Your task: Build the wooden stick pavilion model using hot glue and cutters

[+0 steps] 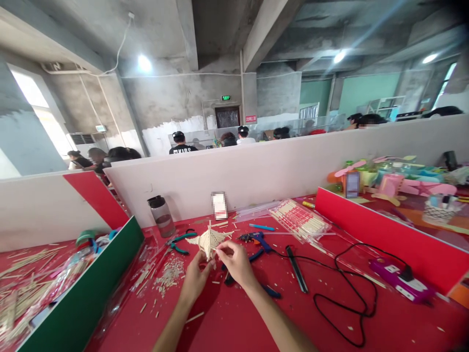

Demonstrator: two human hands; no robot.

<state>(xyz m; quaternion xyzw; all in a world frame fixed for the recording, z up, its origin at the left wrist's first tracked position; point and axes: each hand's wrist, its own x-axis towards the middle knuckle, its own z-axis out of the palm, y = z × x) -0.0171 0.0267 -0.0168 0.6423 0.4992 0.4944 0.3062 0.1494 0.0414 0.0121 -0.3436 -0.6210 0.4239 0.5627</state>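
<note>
Stick star (209, 240) sat at 12 o'clock | my left hand (197, 275) and right hand (238, 261) pinched it, close together | pliers (179, 243) lay at 10, glue gun (257, 239) crowded 2

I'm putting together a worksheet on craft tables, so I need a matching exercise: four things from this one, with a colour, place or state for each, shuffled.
Things
1. Bottle
2. Power strip
3. Stick model
4. Glue gun

Descriptions
A. Mostly purple
B. Held by left hand and right hand
C. Mainly blue
D. Standing upright, black lid

Pairs: 1-D, 2-A, 3-B, 4-C
</note>
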